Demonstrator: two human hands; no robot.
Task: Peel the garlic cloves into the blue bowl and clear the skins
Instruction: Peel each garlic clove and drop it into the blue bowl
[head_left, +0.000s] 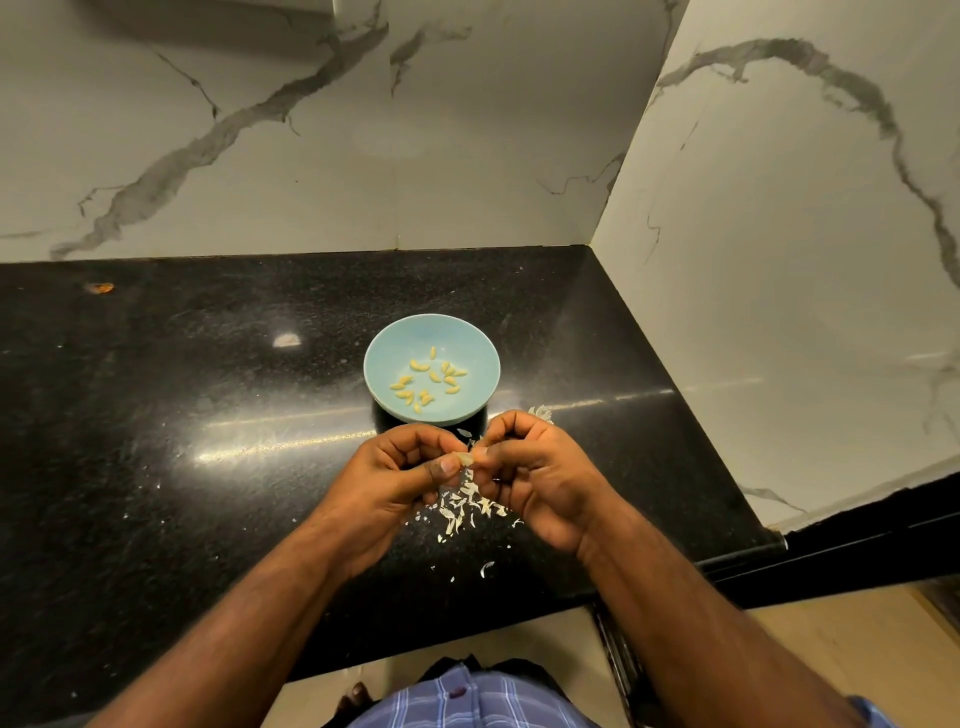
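Garlic clove (464, 458) between both hands' fingers (445, 464)

Your fingers (441, 462) cover most of the clove (464, 458) — only a pale sliver shows between your thumbs. Your right hand (540, 478) hides part of the skins (467, 506) and the white scrap (541, 413) behind it. The bowl's (470, 410) near rim dips behind your knuckles — the surface (156, 467) is cut off at left.
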